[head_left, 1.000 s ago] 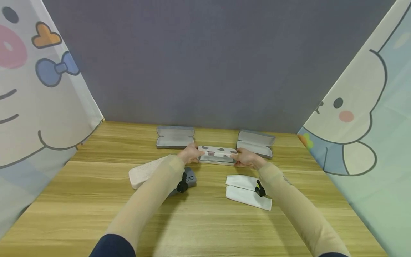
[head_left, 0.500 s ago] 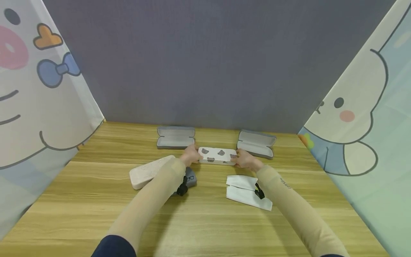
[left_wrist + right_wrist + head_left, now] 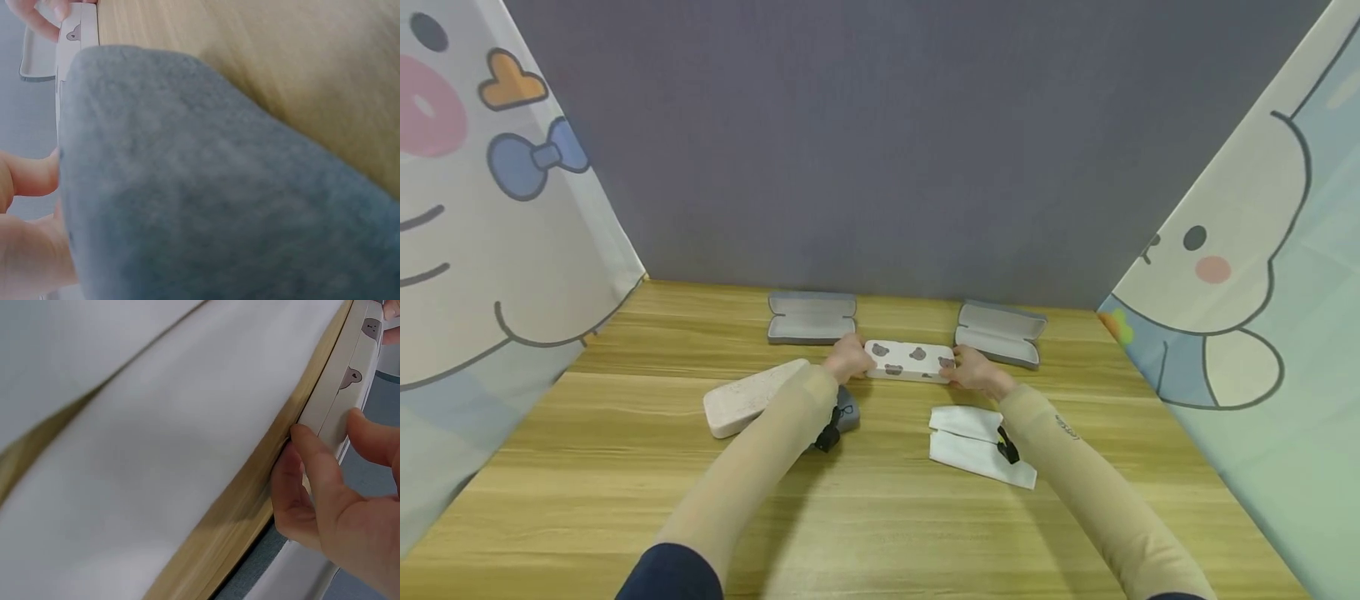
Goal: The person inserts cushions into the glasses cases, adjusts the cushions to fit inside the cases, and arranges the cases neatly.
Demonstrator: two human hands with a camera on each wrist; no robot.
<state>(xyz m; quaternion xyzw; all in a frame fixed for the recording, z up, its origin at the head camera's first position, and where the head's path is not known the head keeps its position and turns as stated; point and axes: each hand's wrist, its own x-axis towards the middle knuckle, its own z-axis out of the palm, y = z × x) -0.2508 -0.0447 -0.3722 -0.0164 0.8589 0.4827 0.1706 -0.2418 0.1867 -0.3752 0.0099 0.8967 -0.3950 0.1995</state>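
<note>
Where head view looks down, both forearms [image 3: 748,483] stretch forward over desk [image 3: 880,525], angled inward; left hand [image 3: 848,358] and right hand [image 3: 973,369] grip opposite ends of closed white bear-print case [image 3: 904,360], near two open gray cases [image 3: 812,327]. Left wrist view: left fingers [image 3: 34,177] bent, contact partly hidden by gray object [image 3: 206,181]. Right wrist view: right fingers [image 3: 320,459] curled, pinching other end.
</note>
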